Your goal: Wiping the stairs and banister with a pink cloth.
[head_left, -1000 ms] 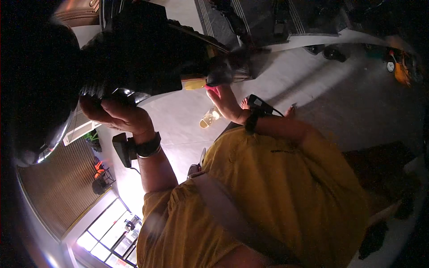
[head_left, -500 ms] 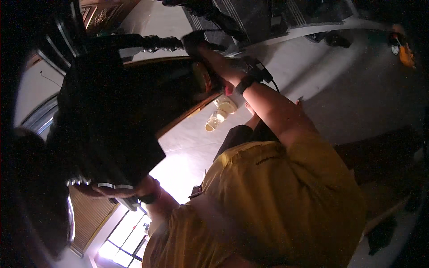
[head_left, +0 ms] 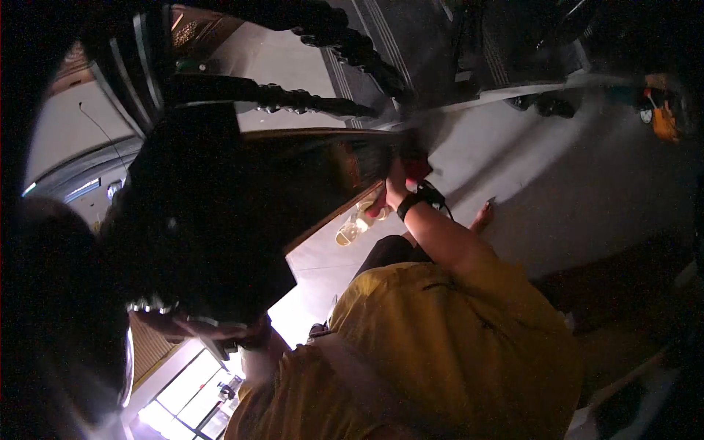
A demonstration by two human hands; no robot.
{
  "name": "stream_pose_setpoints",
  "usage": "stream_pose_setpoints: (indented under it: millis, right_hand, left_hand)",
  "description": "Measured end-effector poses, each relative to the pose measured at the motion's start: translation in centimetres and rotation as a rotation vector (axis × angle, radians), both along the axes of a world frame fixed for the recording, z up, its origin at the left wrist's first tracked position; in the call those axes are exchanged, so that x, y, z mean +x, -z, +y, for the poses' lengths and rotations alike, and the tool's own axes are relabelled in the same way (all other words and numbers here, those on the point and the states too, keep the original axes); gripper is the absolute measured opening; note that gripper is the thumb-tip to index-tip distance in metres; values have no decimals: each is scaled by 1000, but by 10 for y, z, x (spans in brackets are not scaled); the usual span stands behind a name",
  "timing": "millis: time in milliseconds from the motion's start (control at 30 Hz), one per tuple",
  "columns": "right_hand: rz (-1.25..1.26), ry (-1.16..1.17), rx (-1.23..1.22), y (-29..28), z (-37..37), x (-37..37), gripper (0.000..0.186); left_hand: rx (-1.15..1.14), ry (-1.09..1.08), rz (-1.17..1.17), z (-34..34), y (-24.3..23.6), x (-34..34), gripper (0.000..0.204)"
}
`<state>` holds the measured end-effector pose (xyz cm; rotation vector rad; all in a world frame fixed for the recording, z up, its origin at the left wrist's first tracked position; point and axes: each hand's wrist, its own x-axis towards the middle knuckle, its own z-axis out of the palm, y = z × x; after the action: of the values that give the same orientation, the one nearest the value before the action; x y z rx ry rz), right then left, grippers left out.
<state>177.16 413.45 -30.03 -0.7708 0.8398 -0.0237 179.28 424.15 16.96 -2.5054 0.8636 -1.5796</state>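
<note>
A dark wooden chair (head_left: 315, 180) with turned, knobbed spindles lies tilted before me, filling the left and middle of the view; much of it is lost in shadow. At its lower left, my left hand (head_left: 198, 327) is closed round a dark part of it, the fingers only partly lit. My right hand (head_left: 396, 185), with a dark band at the wrist, is at the chair's right-hand edge. It is closed on a red cloth (head_left: 417, 167), which shows beyond the fingers against the chair; the fingertips are partly hidden.
A pale sandal (head_left: 350, 229) lies on the light floor (head_left: 513, 176) below the chair. Dark striped panels (head_left: 378, 44) stand at the far side. An orange object (head_left: 664, 121) is at the far right. A bright window (head_left: 192, 396) shows at lower left.
My right hand has come down and nearer from the chair's far spindle end to its right edge, and more red cloth shows. The chair appears lower and further right; my left hand keeps its place on it.
</note>
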Motion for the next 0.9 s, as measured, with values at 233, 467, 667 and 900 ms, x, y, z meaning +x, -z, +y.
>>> stream_pose_setpoints:
  millis: [233, 467, 667, 900]
  right_hand:
    - [-454, -481, 416, -29, -28, -8, 39]
    - [-215, -462, 486, -284, -145, -23, 31]
    - [-602, -141, 276, -407, -308, -69, 39]
    - [-756, 276, -384, -529, -493, -213, 38]
  left_hand:
    - [-445, 67, 167, -4, 9, 3, 58]
    - [-872, 421, 328, -16, 19, 8, 50]
    - [-916, 401, 288, -25, -5, 2, 42]
    - [-762, 607, 129, -150, -73, -77, 23]
